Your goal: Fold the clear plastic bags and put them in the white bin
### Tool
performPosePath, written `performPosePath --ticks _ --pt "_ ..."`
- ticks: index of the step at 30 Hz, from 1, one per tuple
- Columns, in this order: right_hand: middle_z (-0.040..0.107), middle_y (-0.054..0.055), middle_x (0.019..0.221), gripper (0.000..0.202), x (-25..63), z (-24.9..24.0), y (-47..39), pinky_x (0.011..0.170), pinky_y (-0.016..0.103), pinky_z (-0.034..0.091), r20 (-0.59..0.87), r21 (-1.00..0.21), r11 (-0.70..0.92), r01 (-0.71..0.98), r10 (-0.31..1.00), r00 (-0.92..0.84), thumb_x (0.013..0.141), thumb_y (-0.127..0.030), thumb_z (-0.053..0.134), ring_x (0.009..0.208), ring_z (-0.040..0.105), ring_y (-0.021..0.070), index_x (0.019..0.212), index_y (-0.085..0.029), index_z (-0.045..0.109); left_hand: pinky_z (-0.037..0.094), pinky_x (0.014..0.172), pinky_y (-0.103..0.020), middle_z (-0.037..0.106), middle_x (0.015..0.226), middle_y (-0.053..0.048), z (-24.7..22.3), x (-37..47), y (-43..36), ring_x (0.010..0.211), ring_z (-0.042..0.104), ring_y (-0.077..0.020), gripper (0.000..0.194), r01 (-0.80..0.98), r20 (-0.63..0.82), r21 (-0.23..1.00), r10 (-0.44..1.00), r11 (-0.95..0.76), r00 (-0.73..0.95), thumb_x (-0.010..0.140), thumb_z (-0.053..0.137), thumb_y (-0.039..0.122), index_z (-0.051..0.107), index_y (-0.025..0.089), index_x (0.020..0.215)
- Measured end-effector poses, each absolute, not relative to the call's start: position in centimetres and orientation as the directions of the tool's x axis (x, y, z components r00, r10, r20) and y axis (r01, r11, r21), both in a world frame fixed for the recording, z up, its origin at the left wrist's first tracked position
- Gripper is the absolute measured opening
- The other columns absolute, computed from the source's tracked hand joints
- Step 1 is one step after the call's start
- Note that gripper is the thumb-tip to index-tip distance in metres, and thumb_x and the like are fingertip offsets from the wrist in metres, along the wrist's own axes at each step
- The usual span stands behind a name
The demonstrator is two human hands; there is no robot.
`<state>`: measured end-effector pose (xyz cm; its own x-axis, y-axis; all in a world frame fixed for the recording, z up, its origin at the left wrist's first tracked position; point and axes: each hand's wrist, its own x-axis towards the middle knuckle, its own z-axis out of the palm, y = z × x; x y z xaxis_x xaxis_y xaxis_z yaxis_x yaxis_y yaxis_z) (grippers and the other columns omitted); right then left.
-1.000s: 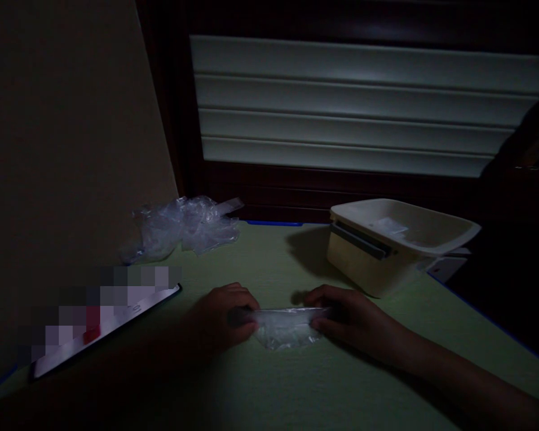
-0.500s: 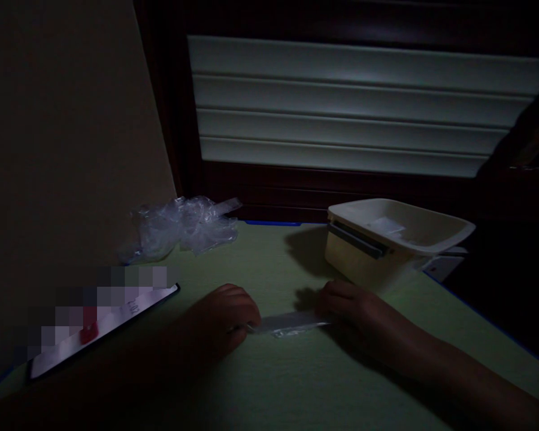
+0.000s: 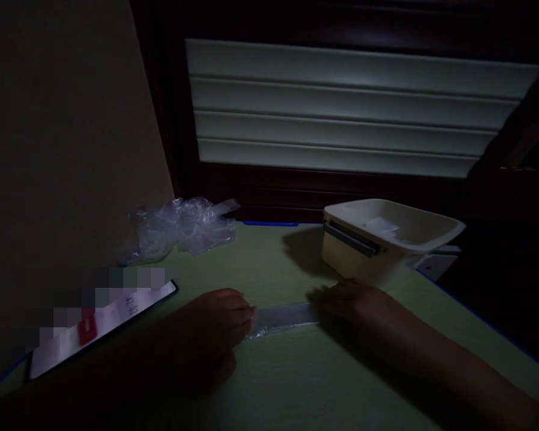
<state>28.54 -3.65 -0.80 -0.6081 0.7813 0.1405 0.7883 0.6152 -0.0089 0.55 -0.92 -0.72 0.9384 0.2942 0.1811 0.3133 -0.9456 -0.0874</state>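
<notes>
A narrow clear plastic bag [image 3: 282, 318] stretches between my two hands, low over the green table [image 3: 278, 383]. My left hand [image 3: 227, 317] is closed at the bag's left end, its fingertips on the plastic and its thumb apart below. The bag's right end is pinched in my right hand [image 3: 348, 302], whose fingertips are dark and partly lost in shadow. Whether anything lies inside the bag is too dim to tell.
Behind my right hand stands a cream bin [image 3: 354, 251] with a grey handle and a clear piece inside. Crumpled clear plastic bags [image 3: 186, 224] lie at the back left. A lit tablet [image 3: 112, 320] sits near my left forearm.
My left hand has turned and its thumb has come away from the fingers. The bag now lies flatter, showing more of its face. My right hand has barely moved.
</notes>
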Motion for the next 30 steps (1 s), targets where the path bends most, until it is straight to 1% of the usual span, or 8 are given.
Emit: performPosePath --ticks 2,5,8,12,18,25,28,30 --pt "0.067 0.01 0.104 0.033 28.1 -0.8 -3.8 0.082 0.042 0.047 0.215 0.014 0.586 0.81 0.79 -0.575 0.079 -0.006 0.05 0.091 0.062 0.0252 0.106 -0.017 0.064 0.044 0.086 -0.036 0.063 0.097 -0.011 -0.6 0.6 -1.2 0.088 0.055 -0.0237 0.036 0.309 0.19 -0.076 0.29 -0.948 0.938 0.063 0.047 0.01 0.059 0.01 0.097" --pt "0.059 0.016 0.118 0.037 26.2 -0.6 -4.7 0.089 0.043 0.046 0.348 -0.056 0.563 0.824 0.785 -0.513 0.083 -0.011 0.044 0.105 0.056 0.0266 0.118 -0.011 0.057 0.043 0.086 -0.037 0.063 0.095 -0.013 -0.7 0.8 -1.3 0.086 0.055 -0.0239 0.034 0.301 0.206 -0.082 0.279 -0.95 0.938 0.065 0.047 0.011 0.06 0.008 0.096" --pt "0.041 0.02 0.136 0.05 23.5 -0.3 -6.0 0.099 0.043 0.037 0.259 -0.188 0.626 0.757 0.775 -0.577 0.089 -0.032 0.042 0.123 0.04 0.0279 0.131 -0.006 0.042 0.043 0.086 -0.037 0.064 0.094 -0.013 -1.0 0.8 -1.4 0.085 0.056 -0.0232 0.03 0.32 0.204 -0.088 0.298 -0.943 0.933 0.065 0.046 0.011 0.061 0.009 0.092" --pt "0.024 0.021 0.143 0.065 21.4 -0.7 -7.1 0.106 0.047 0.023 0.089 -0.325 0.651 0.686 0.743 -0.664 0.09 -0.046 0.035 0.132 0.022 0.0285 0.139 -0.004 0.027 0.043 0.087 -0.037 0.065 0.093 -0.013 -1.4 0.6 -1.5 0.087 0.057 -0.0235 0.03 0.317 0.226 -0.123 0.284 -0.94 0.932 0.065 0.046 0.012 0.061 0.009 0.091" --pt "0.014 0.022 0.144 0.068 23.7 -1.4 -7.5 0.107 0.048 0.018 -0.029 -0.268 0.569 0.778 0.802 -0.596 0.091 -0.048 0.032 0.133 0.014 0.0283 0.139 -0.001 0.022 0.045 0.086 -0.04 0.065 0.099 -0.016 -1.6 0.5 -1.3 0.088 0.058 -0.0251 0.038 0.264 0.275 -0.153 0.216 -0.952 0.937 0.064 0.046 0.013 0.062 0.006 0.098" --pt "0.02 0.017 0.145 0.063 28.7 -2.6 -7.6 0.105 0.052 0.022 0.024 -0.188 0.431 0.882 0.9 -0.435 0.091 -0.046 0.032 0.132 0.02 0.0294 0.14 -0.007 0.024 0.045 0.087 -0.039 0.065 0.098 -0.016 -1.9 0.5 -1.1 0.088 0.058 -0.0239 0.038 0.255 0.299 -0.108 0.213 -0.961 0.93 0.063 0.047 0.013 0.062 0.005 0.097" --pt "0.035 0.021 0.139 0.057 29.1 -2.7 -7.3 0.102 0.052 0.029 0.127 -0.126 0.404 0.906 0.912 -0.389 0.091 -0.042 0.036 0.127 0.033 0.031 0.135 -0.006 0.036 0.044 0.086 -0.039 0.065 0.098 -0.015 -1.9 0.6 -1.4 0.087 0.057 -0.0241 0.037 0.256 0.311 -0.144 0.202 -0.956 0.929 0.063 0.047 0.013 0.063 0.005 0.096" --pt "0.047 0.021 0.131 0.045 28.4 -2.3 -7.2 0.097 0.048 0.038 0.252 -0.107 0.444 0.89 0.878 -0.407 0.09 -0.031 0.04 0.118 0.045 0.0294 0.129 -0.008 0.045 0.045 0.084 -0.04 0.065 0.097 -0.016 -1.7 0.8 -1.7 0.087 0.057 -0.0249 0.035 0.274 0.3 -0.175 0.214 -0.946 0.93 0.064 0.047 0.014 0.063 0.006 0.095"
